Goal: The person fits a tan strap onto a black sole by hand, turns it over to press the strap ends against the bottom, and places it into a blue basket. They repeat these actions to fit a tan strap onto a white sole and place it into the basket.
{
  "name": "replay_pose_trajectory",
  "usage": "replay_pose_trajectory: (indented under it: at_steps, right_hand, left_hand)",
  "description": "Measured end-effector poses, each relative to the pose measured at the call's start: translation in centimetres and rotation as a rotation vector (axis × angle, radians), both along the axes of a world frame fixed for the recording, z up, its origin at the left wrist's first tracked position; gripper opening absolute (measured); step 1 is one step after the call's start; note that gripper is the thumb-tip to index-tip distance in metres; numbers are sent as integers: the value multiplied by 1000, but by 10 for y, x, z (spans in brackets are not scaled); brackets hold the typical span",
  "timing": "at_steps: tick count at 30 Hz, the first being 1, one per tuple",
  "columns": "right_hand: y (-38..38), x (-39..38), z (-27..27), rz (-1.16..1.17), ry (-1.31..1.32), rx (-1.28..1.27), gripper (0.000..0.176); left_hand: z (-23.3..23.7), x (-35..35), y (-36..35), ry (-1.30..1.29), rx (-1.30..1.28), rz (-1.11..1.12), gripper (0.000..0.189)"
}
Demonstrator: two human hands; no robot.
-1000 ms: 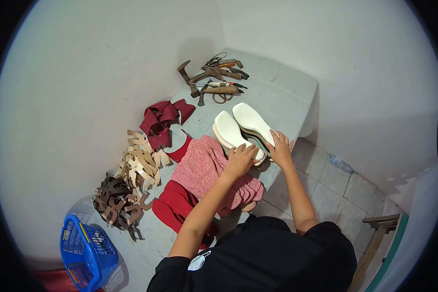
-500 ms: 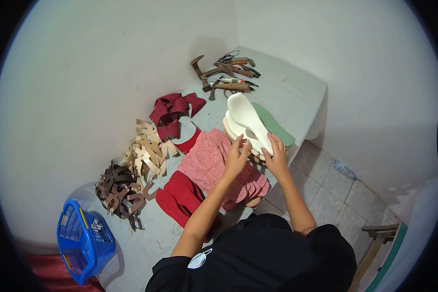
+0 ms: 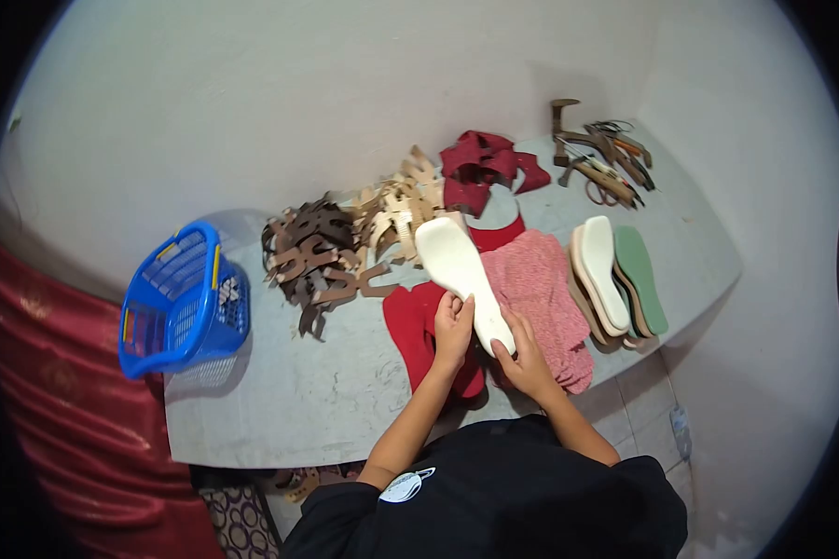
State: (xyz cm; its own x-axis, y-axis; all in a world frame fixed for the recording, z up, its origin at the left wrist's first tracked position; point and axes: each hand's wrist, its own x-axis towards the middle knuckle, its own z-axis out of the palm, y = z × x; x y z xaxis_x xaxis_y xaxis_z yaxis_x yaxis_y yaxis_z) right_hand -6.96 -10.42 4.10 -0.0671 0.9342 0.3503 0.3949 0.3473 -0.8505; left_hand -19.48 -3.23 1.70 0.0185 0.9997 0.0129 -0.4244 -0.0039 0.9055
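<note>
A white sole-shaped piece [image 3: 457, 264] is held above the table, its wide end pointing up and left. My left hand [image 3: 453, 328] grips its left edge near the middle, fingers closed on it. My right hand [image 3: 524, 359] pinches its narrow end, thumb on top. Beneath and beside the hands lie red sole-shaped pieces [image 3: 408, 321] and a spread stack of pink speckled pieces [image 3: 541, 289]. Further right are stacked soles, with a white one [image 3: 599, 270] on top and a green one [image 3: 636, 270] beside it.
Dark brown straps [image 3: 312, 238], beige straps [image 3: 396, 210] and maroon straps [image 3: 483, 168] line the wall side of the table [image 3: 280, 401]. Hammers and other tools [image 3: 606, 158] lie at the back right. A blue basket [image 3: 182, 307] stands at the left end.
The view has swung left. The white piece, then above the sole stack, is now over the red and pink pieces. My left hand, loosely beside it before, now grips it.
</note>
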Motion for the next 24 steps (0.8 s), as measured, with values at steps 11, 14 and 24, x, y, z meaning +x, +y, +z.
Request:
replay_pose_trajectory:
  at_steps: [11,14,24]
  right_hand:
    - [104,-14,-11,369,-97,-21,43]
    - [155,-18,-38,360,-108,-107,39]
    - [265,-71,-104,411,73,-339,30]
  left_hand:
    - [-51,-86,13,7,-66,290,22]
    - [-62,-89,29,38,-69,277,23]
    - [-82,-81,49,74,-68,308,22]
